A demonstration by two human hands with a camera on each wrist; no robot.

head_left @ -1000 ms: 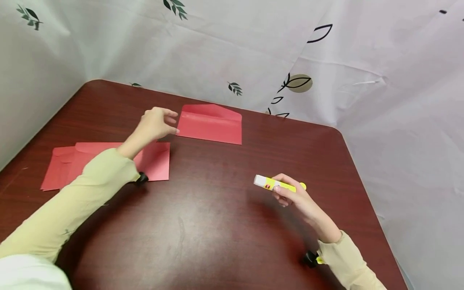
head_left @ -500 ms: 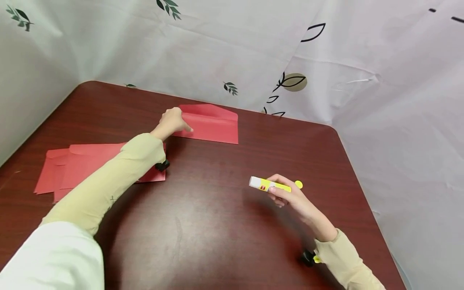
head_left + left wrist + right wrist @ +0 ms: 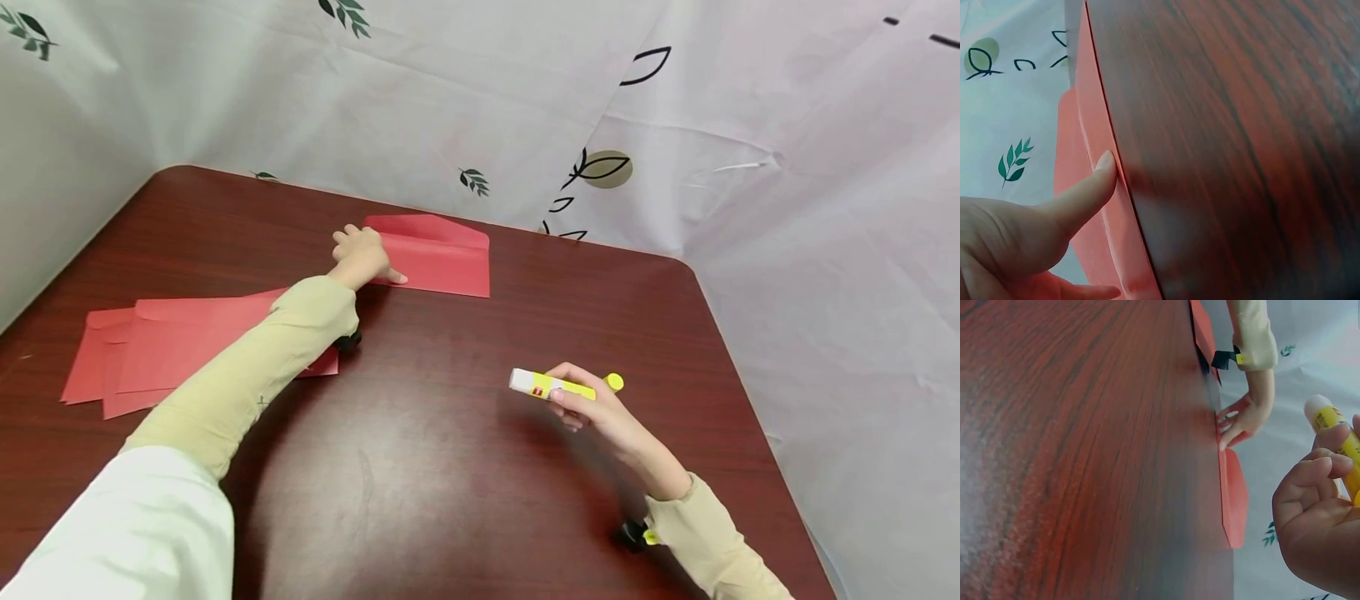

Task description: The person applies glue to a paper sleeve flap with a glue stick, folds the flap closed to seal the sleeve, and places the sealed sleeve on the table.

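My left hand [image 3: 362, 254] rests at the left end of a red envelope [image 3: 442, 267] near the table's back edge. Its flap stands open toward the back. In the left wrist view the straight thumb [image 3: 1094, 187] presses on the envelope's front edge, and a finger lies farther along the paper. My right hand [image 3: 592, 408] grips a yellow and white glue stick [image 3: 566, 389] above the table, its white end pointing left. A small round yellow piece [image 3: 614, 382] shows behind that hand; I cannot tell whether it belongs to the stick.
More red envelopes [image 3: 180, 333] lie overlapping at the table's left, partly hidden by the left sleeve. The dark wooden table [image 3: 435, 483] has rounded back corners. A white leaf-patterned sheet [image 3: 405, 108] hangs close behind it.
My left hand has moved right, over the envelopes' edge and onto the left end of the flapped envelope. The right hand keeps its grip on the glue stick. The head view has shifted slightly.
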